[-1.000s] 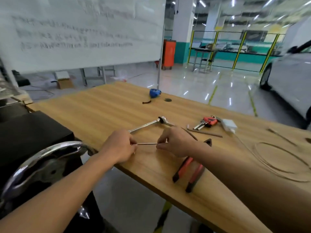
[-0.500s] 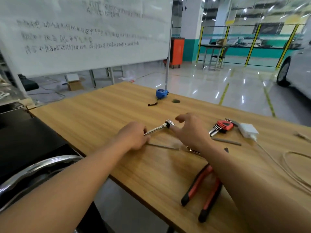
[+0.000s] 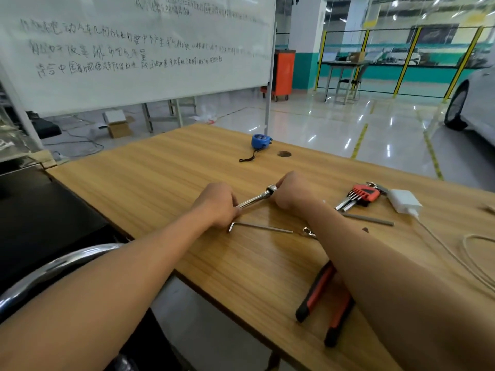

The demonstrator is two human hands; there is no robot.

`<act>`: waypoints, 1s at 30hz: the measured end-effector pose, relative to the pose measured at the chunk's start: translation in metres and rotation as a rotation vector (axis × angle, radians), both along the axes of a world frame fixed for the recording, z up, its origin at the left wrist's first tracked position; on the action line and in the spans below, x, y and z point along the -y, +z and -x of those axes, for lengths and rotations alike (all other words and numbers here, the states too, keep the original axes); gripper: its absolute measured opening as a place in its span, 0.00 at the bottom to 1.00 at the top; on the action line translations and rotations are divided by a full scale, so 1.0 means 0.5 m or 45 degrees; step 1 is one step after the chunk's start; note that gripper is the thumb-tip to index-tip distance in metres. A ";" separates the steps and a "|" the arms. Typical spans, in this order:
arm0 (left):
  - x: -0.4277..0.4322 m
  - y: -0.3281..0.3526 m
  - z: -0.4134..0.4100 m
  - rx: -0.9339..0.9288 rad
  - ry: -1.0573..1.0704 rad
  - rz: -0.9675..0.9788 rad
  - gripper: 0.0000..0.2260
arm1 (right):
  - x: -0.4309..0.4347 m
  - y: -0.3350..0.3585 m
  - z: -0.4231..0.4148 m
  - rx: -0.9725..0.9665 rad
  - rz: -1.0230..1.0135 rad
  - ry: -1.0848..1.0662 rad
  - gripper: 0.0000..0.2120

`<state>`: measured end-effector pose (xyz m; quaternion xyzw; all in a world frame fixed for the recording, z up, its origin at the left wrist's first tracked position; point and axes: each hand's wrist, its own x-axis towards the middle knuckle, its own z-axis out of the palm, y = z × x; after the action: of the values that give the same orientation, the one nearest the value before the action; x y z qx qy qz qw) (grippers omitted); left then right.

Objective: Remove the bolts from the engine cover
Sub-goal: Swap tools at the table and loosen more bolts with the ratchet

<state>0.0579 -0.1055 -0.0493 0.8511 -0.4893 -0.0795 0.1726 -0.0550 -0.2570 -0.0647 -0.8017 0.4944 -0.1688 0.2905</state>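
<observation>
Two hands meet on one ratchet wrench (image 3: 255, 198), which lies slanted on the wooden table (image 3: 160, 178). The left hand (image 3: 218, 203) has its fingers curled round the handle end. The right hand (image 3: 293, 192) closes over the socket head at the far end, fingers curled together, though its fingertips are hidden behind the knuckles. Just on the near side of the wrench lies a long L-shaped hex key (image 3: 261, 227), untouched, with a small ring spanner (image 3: 308, 232) at its tip. To the right of the wrench sit a red hex key set (image 3: 360, 195), a white charger (image 3: 404, 200) and a grey rod (image 3: 369, 219). Well beyond the wrench rests a blue tape measure (image 3: 260, 141). Nearer than the wrench, under the right forearm, lie red-handled pliers (image 3: 325, 298).
</observation>
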 end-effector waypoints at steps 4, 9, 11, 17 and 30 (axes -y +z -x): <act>-0.007 0.028 0.021 0.159 0.042 -0.140 0.10 | -0.021 0.009 -0.016 -0.050 0.008 0.004 0.09; -0.054 0.067 0.013 0.172 -0.009 -0.301 0.12 | -0.023 0.022 -0.026 -0.138 0.017 0.031 0.10; -0.094 0.076 -0.006 0.051 0.003 -0.295 0.12 | -0.013 0.025 -0.023 -0.121 0.041 0.030 0.11; -0.252 0.161 -0.053 -0.924 0.142 0.342 0.03 | -0.029 0.028 -0.002 -0.315 0.160 0.142 0.12; -0.852 0.428 -0.142 -0.723 0.196 1.129 0.08 | -0.803 0.466 -0.260 1.177 0.201 1.496 0.12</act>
<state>0.1290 0.3206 0.1649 0.6748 -0.3461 -0.0794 0.6470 0.0752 0.1446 0.1683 -0.7994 -0.2009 -0.3404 0.4524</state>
